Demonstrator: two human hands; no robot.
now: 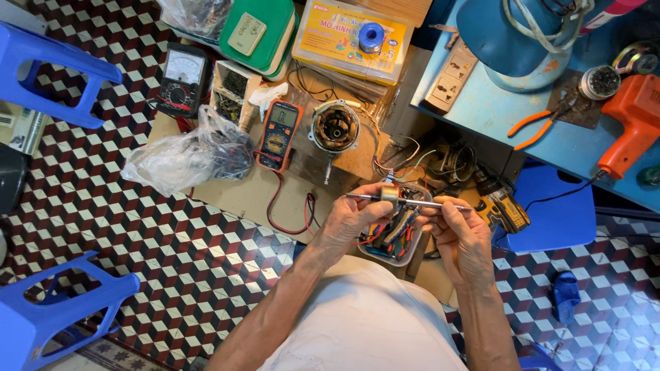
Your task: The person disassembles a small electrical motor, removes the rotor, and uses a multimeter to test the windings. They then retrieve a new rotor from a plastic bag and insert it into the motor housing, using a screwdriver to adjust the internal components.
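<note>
Item, far left: two blue plastic stools (pixel 51 72), one above and one below, standing on the patterned tile floor (pixel 179 254). Next, on a sheet of brown cardboard (pixel 237 196): a black analogue meter (pixel 180 79); a crumpled clear plastic bag (pixel 185 154) with dark small parts inside; an orange-cased digital multimeter (pixel 278 134), its red and black leads (pixel 292 209) looping loose toward the person, connected to nothing visible. Centre: a round motor housing (pixel 334 127) with wound coils, lying open and apart from its shaft, its thin wires trailing right. Below it, held over a small tray of tools (pixel 393 237): a slim metal motor shaft (pixel 405 200), horizontal, carrying a small brass-coloured collar near its left end. The left hand (pixel 354 220) is closed around the shaft at the collar, fingers curled; the right hand (pixel 457 230) pinches the shaft's right portion between thumb and fingertips. Right: a yellow and black cordless drill (pixel 502 206) lying beside the hands; a blue bench (pixel 495 110) bearing a power strip (pixel 450 75), orange-handled pliers (pixel 540 127) and an orange heat gun (pixel 629 120). Progress, judged: the motor appears already dismantled, the shaft out of the housing and under inspection in hand; refitting it and any metering seem not yet done.
</note>
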